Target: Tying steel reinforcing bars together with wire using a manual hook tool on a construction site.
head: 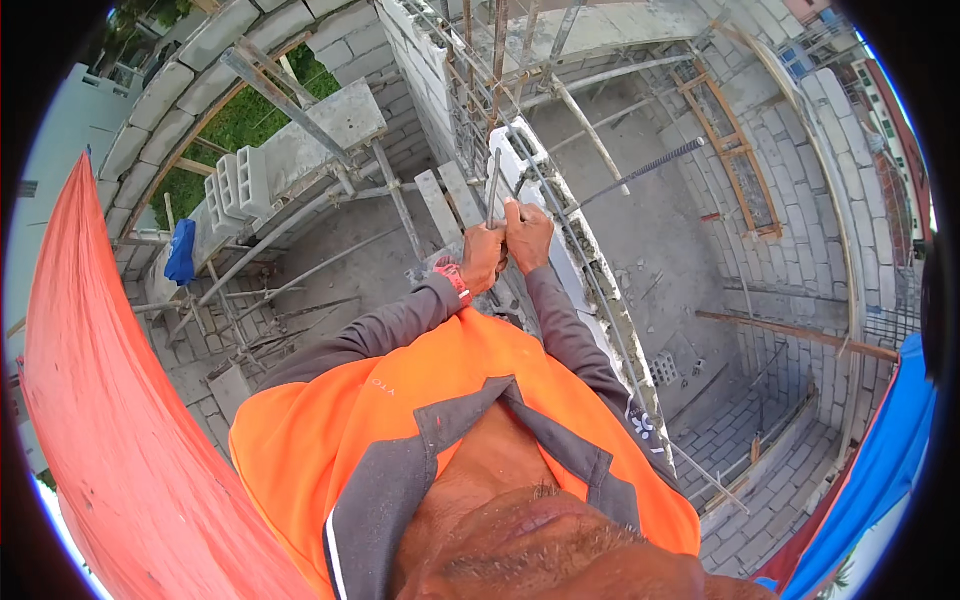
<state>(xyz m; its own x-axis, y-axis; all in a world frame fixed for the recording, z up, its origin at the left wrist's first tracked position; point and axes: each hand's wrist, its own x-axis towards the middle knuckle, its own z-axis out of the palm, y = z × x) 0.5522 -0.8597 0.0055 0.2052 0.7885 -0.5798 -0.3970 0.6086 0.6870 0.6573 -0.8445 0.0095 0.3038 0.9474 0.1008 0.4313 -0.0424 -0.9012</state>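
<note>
My left hand, with a pink watch at the wrist, is closed around a thin grey metal rod that sticks up past the fist. Right against it is my right hand, fingers curled and thumb raised; whatever lies inside its grip is hidden. Both hands are beside the top of a concrete block wall with a white face and mortar in its open cores. A long steel reinforcing bar runs along that top. Another ribbed bar juts out across the wall to the right.
Upright reinforcing bars stand at the wall's far end. Scaffold pipes and a concrete slab with hollow blocks are at left. A wooden frame leans right. Red fabric and a blue sheet hang at the sides.
</note>
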